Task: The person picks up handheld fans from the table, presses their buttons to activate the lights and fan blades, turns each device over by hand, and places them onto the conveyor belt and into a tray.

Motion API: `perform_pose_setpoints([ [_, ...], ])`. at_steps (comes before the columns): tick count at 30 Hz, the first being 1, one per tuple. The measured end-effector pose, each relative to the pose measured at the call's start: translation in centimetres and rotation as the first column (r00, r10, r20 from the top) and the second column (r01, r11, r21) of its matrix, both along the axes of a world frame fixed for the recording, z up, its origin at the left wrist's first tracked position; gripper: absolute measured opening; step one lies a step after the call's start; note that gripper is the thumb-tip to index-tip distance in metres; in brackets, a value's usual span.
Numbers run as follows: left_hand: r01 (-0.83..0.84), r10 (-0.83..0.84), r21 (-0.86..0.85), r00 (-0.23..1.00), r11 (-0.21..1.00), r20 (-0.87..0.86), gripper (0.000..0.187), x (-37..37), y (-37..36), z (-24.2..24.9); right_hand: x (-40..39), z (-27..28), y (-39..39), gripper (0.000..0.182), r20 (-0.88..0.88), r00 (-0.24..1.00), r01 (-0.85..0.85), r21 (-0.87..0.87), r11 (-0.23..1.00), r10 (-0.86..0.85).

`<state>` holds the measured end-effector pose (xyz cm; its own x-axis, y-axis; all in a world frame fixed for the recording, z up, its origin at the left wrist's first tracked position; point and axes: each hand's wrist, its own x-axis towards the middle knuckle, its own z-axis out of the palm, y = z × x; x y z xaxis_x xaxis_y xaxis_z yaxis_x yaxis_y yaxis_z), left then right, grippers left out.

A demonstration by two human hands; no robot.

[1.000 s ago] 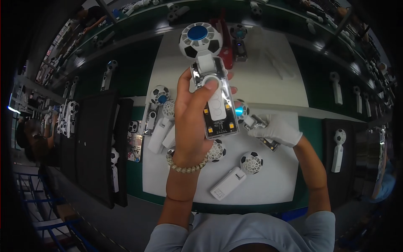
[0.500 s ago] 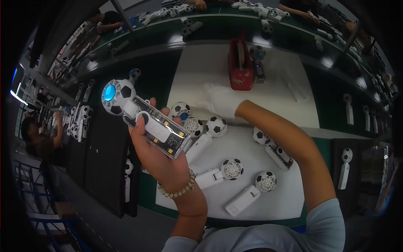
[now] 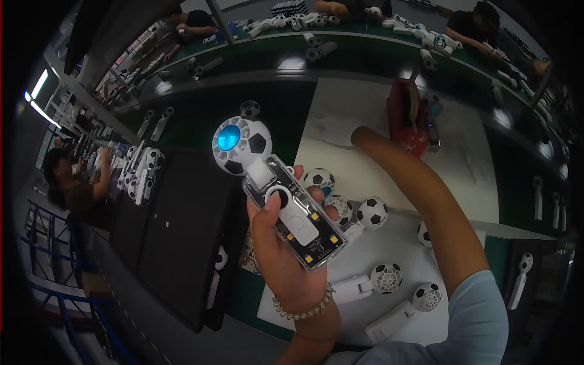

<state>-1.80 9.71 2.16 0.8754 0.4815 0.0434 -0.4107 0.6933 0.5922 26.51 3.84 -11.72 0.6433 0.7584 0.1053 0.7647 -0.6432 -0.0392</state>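
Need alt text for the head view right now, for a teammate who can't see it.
The left hand holds up a handheld fan with a soccer-ball head and clear handle, thumb on its white button. The right arm reaches forward across the white mat, its hand hidden near a red tool; more soccer-ball fans lie below.

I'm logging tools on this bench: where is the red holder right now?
In the head view, the red holder stands upper right on the white mat, just beyond the person's outstretched right forearm.

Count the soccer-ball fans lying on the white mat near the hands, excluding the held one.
6 visible. The right arm and held fan may hide more.
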Motion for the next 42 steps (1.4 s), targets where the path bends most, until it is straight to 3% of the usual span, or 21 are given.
perform_pose_setpoints([
  [2,0.081,-0.081,-0.018,0.997,0.997,-0.007,0.044,0.0,-0.1,0.1,0.3,0.3,-1.4,0.050,-0.345,0.894,0.320,0.045,0.946,-0.286],
  [3,0.093,-0.092,-0.042,0.995,0.995,0.025,0.040,0.1,-0.3,-0.2,-0.6,1.3,-2.0,0.050,-0.347,0.893,0.321,0.041,0.946,-0.288],
  [5,0.121,-0.119,-0.030,0.992,0.992,0.047,0.039,0.4,-0.4,-0.4,-2.4,4.2,-3.1,0.043,-0.567,0.805,0.327,0.178,0.928,-0.175],
  [6,0.144,-0.142,-0.022,0.988,0.989,0.062,0.039,0.5,-0.5,-0.5,-2.4,3.4,-3.7,0.040,-0.111,0.994,0.042,0.266,0.963,-0.013],
  [7,0.144,-0.142,-0.058,0.989,0.988,0.034,0.041,0.7,-0.7,-0.5,-4.3,5.1,-3.8,0.037,0.371,0.914,-0.255,0.209,0.944,0.165],
  [8,0.139,-0.137,-0.070,0.990,0.988,0.040,0.041,0.8,-0.7,-0.5,-6.9,6.5,-4.7,0.035,0.033,0.993,-0.112,0.542,0.833,0.113],
  [9,0.172,-0.171,-0.021,0.985,0.985,0.040,0.037,0.9,-0.8,-0.5,-13.0,11.7,-5.2,0.033,-0.314,0.936,0.144,0.752,0.643,0.157],
  [11,0.226,-0.228,0.044,0.973,0.973,0.046,0.032,0.9,-0.9,-0.5,-18.3,14.8,-7.7,0.032,0.003,0.965,-0.161,0.793,0.587,0.261],
  [13,0.224,-0.224,0.026,0.975,0.974,0.010,0.032,0.9,-1.5,-0.1,-21.4,17.8,-9.9,0.023,0.277,0.835,-0.539,0.590,0.601,0.476],
  [16,0.226,-0.226,-0.007,0.974,0.974,-0.010,0.031,0.2,-2.3,0.2,-23.8,17.4,-10.6,0.020,0.244,0.838,-0.525,0.602,0.601,0.488],
  [17,0.239,-0.239,-0.014,0.971,0.971,0.015,0.035,0.1,-2.4,0.0,-24.0,17.5,-10.7,0.020,0.266,0.834,-0.547,0.508,0.665,0.483],
  [20,0.230,-0.230,0.018,0.972,0.973,0.038,0.040,-0.4,-2.8,0.6,-25.9,16.9,-11.0,0.021,0.380,0.753,-0.657,0.383,0.649,0.538],
  [21,0.210,-0.211,0.059,0.977,0.976,0.024,0.040,-0.7,-2.9,0.8,-26.3,16.4,-11.6,0.024,0.410,0.758,-0.639,0.313,0.703,0.507],
  [22,0.213,-0.214,0.059,0.977,0.975,0.017,0.040,-0.8,-3.0,0.7,-26.3,16.4,-12.1,0.024,0.405,0.763,-0.634,0.319,0.704,0.504],
  [24,0.160,-0.162,0.042,0.986,0.986,0.041,0.039,-0.7,-3.2,0.7,-25.8,16.8,-12.7,0.028,0.410,0.847,-0.493,0.373,0.786,0.338],
  [30,0.156,-0.163,0.087,0.983,0.984,0.083,0.033,-1.2,-3.2,1.0,-27.4,16.6,-11.6,0.034,0.452,0.787,-0.577,0.297,0.761,0.420],
  [33,0.038,-0.041,0.036,0.995,0.999,0.087,0.039,-0.9,-3.5,0.9,-27.6,17.1,-11.9,0.031,0.487,0.822,-0.447,0.232,0.864,0.295],
  [36,0.039,-0.043,0.101,0.998,0.994,0.037,0.038,-1.1,-3.4,0.6,-27.6,17.0,-11.2,0.031,0.382,0.830,-0.509,0.218,0.833,0.407],
  [38,0.232,-0.234,0.045,0.971,0.972,0.051,0.038,-1.3,-3.2,0.7,-27.5,16.2,-10.9,0.028,0.413,0.772,-0.615,0.295,0.731,0.483],
  [39,0.112,-0.111,-0.012,0.992,0.994,0.052,0.040,-1.1,-3.9,1.3,-27.7,16.7,-11.0,0.028,0.395,0.820,-0.542,0.305,0.783,0.414],
  [42,0.094,-0.091,-0.059,0.994,0.994,0.055,0.041,-0.9,-3.9,1.5,-27.4,17.0,-12.6,0.029,0.419,0.832,-0.482,0.226,0.847,0.362],
])
